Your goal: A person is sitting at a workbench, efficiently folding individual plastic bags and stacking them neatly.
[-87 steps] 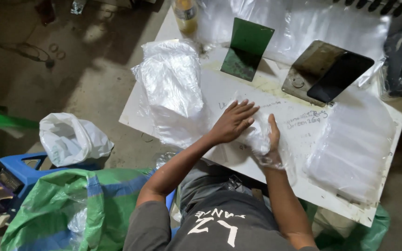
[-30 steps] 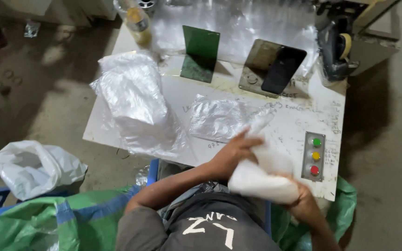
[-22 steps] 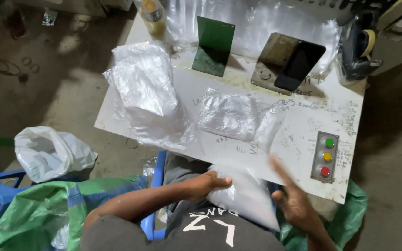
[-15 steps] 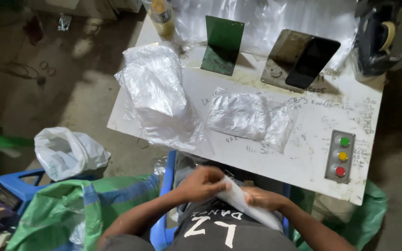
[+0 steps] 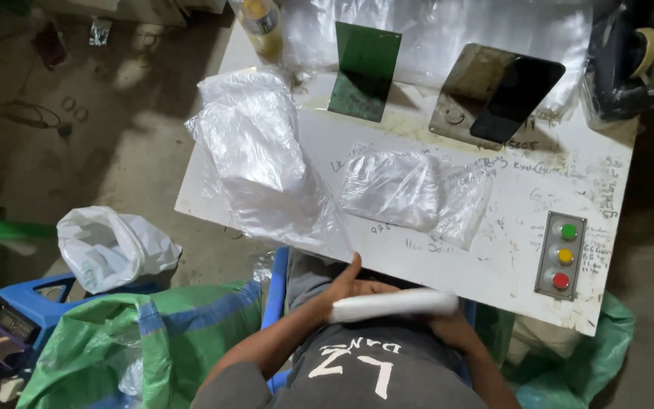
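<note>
- the left hand (image 5: 350, 286) curls round one end of a white, flat, folded plastic packet (image 5: 395, 304), thumb raised above it, fingers closed on the packet.
- the right hand (image 5: 448, 327) sits under the packet's other end; most of it is hidden, so how firmly it grasps cannot be told, though it touches the packet.
- the packet lies crosswise over the person's lap, just below the near edge of the white, scribbled-on work table (image 5: 493, 265), against the grey printed shirt (image 5: 365, 371).
- on the table, straight ahead of the hands, rests a crumpled clear plastic bag (image 5: 410, 189).
- to its left a tall heap of clear plastic bags (image 5: 255, 151) hangs over the table's corner.
- on the table's right sits a small grey box with green, yellow and red buttons (image 5: 562, 255).
- further back stand a green metal plate (image 5: 365, 68) and a dark tilted plate (image 5: 505, 95).
- on the floor to the left lie a white plastic bag (image 5: 111, 246) and a green woven sack (image 5: 138, 341).
</note>
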